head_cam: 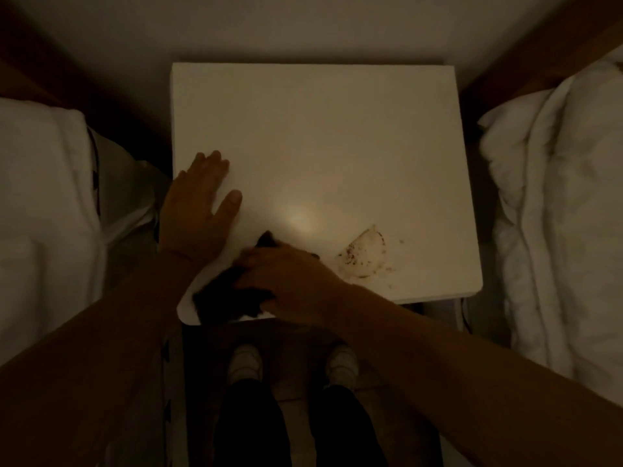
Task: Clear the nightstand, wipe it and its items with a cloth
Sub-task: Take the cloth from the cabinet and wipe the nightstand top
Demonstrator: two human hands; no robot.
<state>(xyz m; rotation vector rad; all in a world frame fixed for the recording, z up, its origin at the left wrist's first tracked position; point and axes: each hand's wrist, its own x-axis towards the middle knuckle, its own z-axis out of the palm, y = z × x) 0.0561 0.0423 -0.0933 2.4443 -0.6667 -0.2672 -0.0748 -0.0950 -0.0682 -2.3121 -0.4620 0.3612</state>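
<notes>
Bedding L (43, 203): white duvet at 9 o'clock of the nightstand, dark cord running down its edge.
L hand (195, 210): we see it flat on the nightstand top, fingers straight & spread, palm down near the left edge; holds nothing.
Nightstand (320, 129): white top, between both beds; glare spot near ctr.
Cloth (232, 291): dark, bunched, on the top's near-left corner, approx 7 o'clock from ctr.
R hand (286, 281): we see fingers curled over the cloth, gripping it & pressing it on the top.
Stain (365, 254): brownish half-round mark w/ specks, 5 o'clock from ctr, just right of R hand.
Shoes (246, 362): white pair at 6 o'clock, below the nightstand's front edge.
Bedding R (556, 214): rumpled white duvet at 3 o'clock.
</notes>
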